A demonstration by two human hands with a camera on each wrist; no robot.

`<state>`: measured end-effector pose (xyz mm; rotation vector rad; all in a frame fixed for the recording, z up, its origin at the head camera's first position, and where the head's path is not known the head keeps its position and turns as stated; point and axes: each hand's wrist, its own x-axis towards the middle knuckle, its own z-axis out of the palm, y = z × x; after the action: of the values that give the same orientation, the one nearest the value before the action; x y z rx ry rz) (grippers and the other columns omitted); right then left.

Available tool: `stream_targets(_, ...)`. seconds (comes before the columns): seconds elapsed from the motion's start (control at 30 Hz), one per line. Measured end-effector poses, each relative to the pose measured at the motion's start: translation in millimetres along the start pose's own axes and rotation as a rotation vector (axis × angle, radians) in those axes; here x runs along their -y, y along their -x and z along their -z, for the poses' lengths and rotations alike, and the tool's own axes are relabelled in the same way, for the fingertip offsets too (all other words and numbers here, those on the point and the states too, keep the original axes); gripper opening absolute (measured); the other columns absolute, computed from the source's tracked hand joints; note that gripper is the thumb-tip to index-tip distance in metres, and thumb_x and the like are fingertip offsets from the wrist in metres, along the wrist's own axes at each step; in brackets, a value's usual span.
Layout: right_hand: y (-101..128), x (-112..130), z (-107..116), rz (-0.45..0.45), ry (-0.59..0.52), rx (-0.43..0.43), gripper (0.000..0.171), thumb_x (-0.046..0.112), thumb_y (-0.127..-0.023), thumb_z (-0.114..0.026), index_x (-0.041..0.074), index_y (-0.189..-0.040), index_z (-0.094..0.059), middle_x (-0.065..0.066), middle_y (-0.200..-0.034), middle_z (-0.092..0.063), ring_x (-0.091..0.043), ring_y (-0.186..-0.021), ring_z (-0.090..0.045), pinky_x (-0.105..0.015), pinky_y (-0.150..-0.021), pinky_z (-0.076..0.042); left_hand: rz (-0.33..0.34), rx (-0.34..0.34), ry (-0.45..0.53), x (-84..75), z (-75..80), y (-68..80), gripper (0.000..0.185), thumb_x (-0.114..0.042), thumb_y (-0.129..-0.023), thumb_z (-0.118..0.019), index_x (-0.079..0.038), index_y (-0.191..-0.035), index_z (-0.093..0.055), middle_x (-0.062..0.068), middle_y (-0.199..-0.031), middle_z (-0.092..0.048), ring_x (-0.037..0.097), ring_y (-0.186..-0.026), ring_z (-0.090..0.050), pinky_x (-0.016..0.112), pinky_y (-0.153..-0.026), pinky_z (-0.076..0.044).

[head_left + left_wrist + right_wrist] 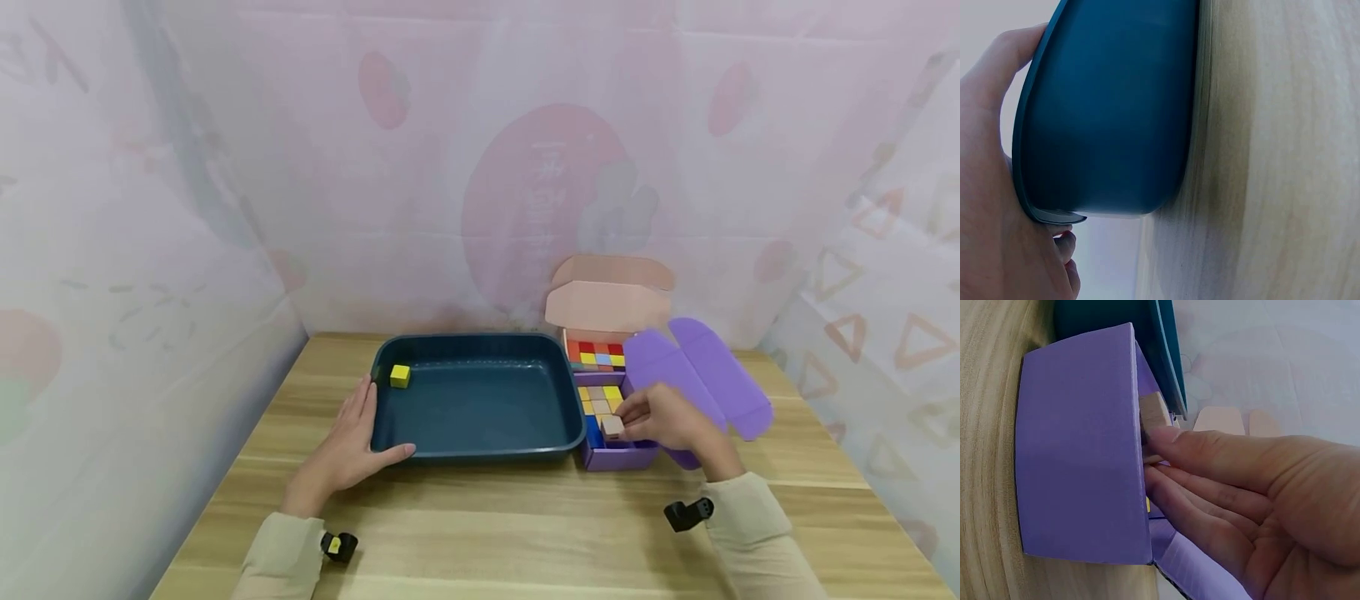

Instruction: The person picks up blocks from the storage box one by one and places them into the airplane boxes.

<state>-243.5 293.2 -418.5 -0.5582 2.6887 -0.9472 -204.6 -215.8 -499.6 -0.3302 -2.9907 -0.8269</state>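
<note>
A dark teal tray (480, 454) sits on the wooden table with one yellow cube (400, 376) in its far left corner. My left hand (352, 442) rests open against the tray's near left corner (1110, 125), thumb along the front rim. To the tray's right stands an open purple box (617, 457) holding several coloured cubes. My right hand (663, 417) pinches a plain wooden cube (612, 427) just above that box; the right wrist view shows the wooden cube (1154, 412) at the purple box's wall (1082, 456), held between thumb and fingers.
A pink box (609, 307) with open flaps stands behind the purple one and holds red, orange, yellow and blue cubes (596, 353). The purple lid flaps (701, 375) spread to the right. Patterned curtain walls enclose the table on three sides.
</note>
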Motion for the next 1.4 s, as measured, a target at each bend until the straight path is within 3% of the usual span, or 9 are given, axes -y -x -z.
stream_targets(0.3,-6.3,-1.5,-3.0,-0.043,0.017,0.021,0.026,0.003,-0.087,-0.085,-0.007,-0.109,-0.077,-0.021,-0.104,-0.080,-0.025,-0.091,-0.079,-0.037,-0.078,-0.067,0.001,0.002,0.001,0.2,-0.1,-0.3,0.132,-0.079,-0.087,-0.066,0.001,-0.168,-0.001,0.016,-0.179,0.011,0.042,-0.166,0.001,0.067,-0.131,-0.009)
stream_targets(0.73,-15.4,1.1,-18.9,-0.141,0.137,-0.022,0.016,-0.006,-0.079,-0.085,-0.001,-0.092,-0.078,-0.004,-0.080,-0.076,-0.015,-0.075,-0.066,-0.032,-0.069,-0.062,-0.009,-0.003,0.008,0.9,2.7,0.7,0.130,-0.076,-0.088,-0.068,0.002,-0.168,-0.001,0.016,-0.179,0.010,0.042,-0.166,0.001,0.067,-0.132,-0.008)
stream_targets(1.07,-21.1,4.7,-23.7,-0.206,0.159,-0.045,0.015,-0.008,-0.080,-0.085,0.001,-0.089,-0.076,-0.006,-0.080,-0.072,-0.017,-0.073,-0.063,-0.033,-0.070,-0.061,-0.005,0.000,0.004,2.7,3.4,0.6,0.130,-0.077,-0.088,-0.067,0.001,-0.168,-0.001,0.015,-0.179,0.011,0.043,-0.166,0.000,0.066,-0.132,-0.008)
stream_targets(1.2,-21.0,13.6,-19.7,-0.154,0.205,-0.072,0.017,0.000,-0.080,-0.089,-0.001,-0.091,-0.076,-0.007,-0.082,-0.074,-0.018,-0.075,-0.066,-0.036,-0.071,-0.063,-0.011,0.002,0.003,3.2,2.5,0.6,0.130,-0.077,-0.088,-0.067,0.001,-0.168,0.000,0.014,-0.179,0.012,0.042,-0.166,0.001,0.066,-0.132,-0.007)
stream_targets(1.4,-30.8,46.9,-11.6,-0.059,0.247,-0.107,0.024,0.012,-0.087,-0.087,-0.004,-0.103,-0.078,-0.012,-0.094,-0.079,-0.022,-0.084,-0.073,-0.043,-0.081,-0.066,-0.011,-0.002,0.015,3.4,3.1,0.1,0.130,-0.075,-0.088,-0.068,0.001,-0.168,0.001,0.013,-0.179,0.013,0.041,-0.166,0.002,0.065,-0.133,-0.006)
